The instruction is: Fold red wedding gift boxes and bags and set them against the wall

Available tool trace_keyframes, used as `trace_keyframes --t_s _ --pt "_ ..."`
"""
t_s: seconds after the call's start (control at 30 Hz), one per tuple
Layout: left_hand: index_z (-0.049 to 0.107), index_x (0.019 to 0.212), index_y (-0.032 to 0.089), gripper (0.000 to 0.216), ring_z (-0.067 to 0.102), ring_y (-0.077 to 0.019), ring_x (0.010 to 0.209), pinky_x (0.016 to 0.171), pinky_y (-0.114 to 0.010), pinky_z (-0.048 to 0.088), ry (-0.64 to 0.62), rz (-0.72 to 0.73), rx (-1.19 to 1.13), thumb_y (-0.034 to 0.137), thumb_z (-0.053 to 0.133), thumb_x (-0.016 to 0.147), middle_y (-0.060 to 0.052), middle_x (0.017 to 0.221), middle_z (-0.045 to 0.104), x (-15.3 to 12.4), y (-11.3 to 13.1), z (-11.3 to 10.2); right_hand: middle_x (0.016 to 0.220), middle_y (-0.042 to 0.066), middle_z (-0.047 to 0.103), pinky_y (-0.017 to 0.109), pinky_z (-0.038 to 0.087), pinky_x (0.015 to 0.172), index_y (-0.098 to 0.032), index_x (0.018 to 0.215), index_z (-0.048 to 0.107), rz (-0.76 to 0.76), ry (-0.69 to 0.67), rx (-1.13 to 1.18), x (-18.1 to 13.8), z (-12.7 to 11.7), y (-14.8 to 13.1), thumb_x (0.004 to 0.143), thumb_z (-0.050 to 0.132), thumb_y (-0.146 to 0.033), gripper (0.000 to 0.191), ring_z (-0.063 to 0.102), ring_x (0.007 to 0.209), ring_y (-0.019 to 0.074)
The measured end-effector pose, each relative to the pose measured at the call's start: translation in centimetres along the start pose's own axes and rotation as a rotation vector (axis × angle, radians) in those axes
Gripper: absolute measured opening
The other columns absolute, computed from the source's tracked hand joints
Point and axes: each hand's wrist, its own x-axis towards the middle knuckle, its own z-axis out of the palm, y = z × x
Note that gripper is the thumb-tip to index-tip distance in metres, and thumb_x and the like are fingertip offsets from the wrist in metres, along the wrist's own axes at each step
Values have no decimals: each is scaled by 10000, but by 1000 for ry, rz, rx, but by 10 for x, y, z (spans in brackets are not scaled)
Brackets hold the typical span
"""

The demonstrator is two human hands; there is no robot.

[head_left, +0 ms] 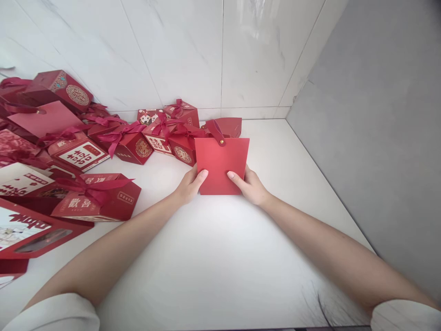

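we hold a red bag [222, 168] with both hands, its plain front turned toward us, over the far half of the white table [220, 266]. our left hand [189, 185] clasps its left side and our right hand [254, 186] its right side; each thumb lies on the front, pointing inward, while the other fingers go behind, out of sight. the 2 hands are about level. a red strap [215, 130] shows at the top edge, with 1 gold stud [221, 142] on it. we cannot quite tell whether the bottom edge touches the table.

behind the bag and to our left, we see a crowd of red boxes [136, 154], several tied with ribbons [119, 134]. 1 ribboned box [119, 200] lies just beside our left forearm [127, 239]. pale tiles [172, 50] cover the wall behind, and a grey panel [372, 115] stands along the table's right edge. white sleeves [58, 315] show at the 2 lower corners.
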Motion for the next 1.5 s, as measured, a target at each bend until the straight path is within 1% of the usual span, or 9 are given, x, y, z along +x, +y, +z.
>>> trace_keyframes --t_s 0.33,0.6,0.8,1.07,1.27,1.5 --pt "524 1451 166 730 607 -341 1297 1059 -452 528 -12 -2 7 693 454 951 -157 1448 609 0 0 0 1281 71 693 466 539 1040 -281 1307 533 -10 4 7 1 0 2 901 615 -672 569 653 1202 275" --pt "533 1449 163 748 619 -351 1281 1042 -456 535 -3 -9 -6 702 484 933 -161 1416 633 0 2 1 1306 78 682 472 542 1027 -281 1332 518 0 -7 -4 0 0 0 909 603 -674 584 665 1158 270" --pt "534 1446 160 749 622 -344 1277 1038 -448 537 -15 -14 -16 705 475 935 -159 1430 624 0 4 1 1366 76 651 471 535 1044 -290 1391 481 -1 -11 -10 1 0 0 918 596 -665 614 646 1207 271" --pt "524 1461 169 757 612 -352 1285 1059 -466 523 -7 -35 -14 709 473 932 -161 1430 621 0 3 1 1332 81 671 470 543 1030 -273 1349 513 9 -11 -14 0 0 -2 912 596 -674 599 658 1181 271" --pt "481 1497 179 765 595 -357 1298 1078 -487 509 -7 -28 -8 702 463 940 -164 1434 612 0 4 0 1354 80 661 474 539 1041 -277 1376 497 12 -12 -8 1 0 -3 910 598 -674 621 639 1234 278" --pt "502 1478 180 744 597 -355 1297 1076 -488 510 -7 -23 5 699 448 948 -163 1436 611 0 3 1 1269 84 697 481 534 1049 -261 1307 523 20 -12 -12 0 -1 -4 906 598 -681 585 637 1244 286"
